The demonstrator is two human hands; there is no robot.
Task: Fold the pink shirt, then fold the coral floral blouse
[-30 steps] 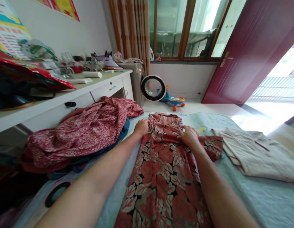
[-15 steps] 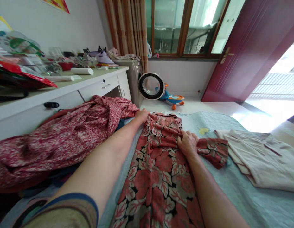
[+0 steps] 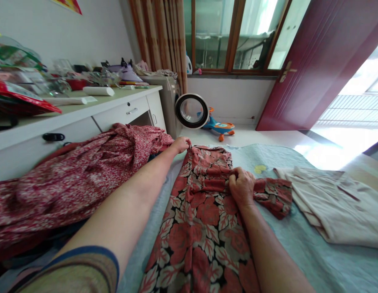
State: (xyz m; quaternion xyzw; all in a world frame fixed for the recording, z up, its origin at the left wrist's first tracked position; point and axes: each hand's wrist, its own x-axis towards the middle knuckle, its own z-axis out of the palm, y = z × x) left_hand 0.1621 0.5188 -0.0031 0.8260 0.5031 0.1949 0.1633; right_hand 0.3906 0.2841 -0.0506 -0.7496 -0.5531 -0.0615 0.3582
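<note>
left hand (image 3: 180, 144) pinches the floral dress (image 3: 204, 219) at its far left shoulder corner; right hand (image 3: 241, 187) is clenched on bunched cloth at the right sleeve. dress lies lengthwise down the bed (image 3: 299, 252), spread but seemingly not yet folded.

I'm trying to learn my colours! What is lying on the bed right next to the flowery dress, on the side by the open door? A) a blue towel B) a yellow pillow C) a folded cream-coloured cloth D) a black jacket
C: a folded cream cloth lies on the bed beside the flowery dress.
</note>
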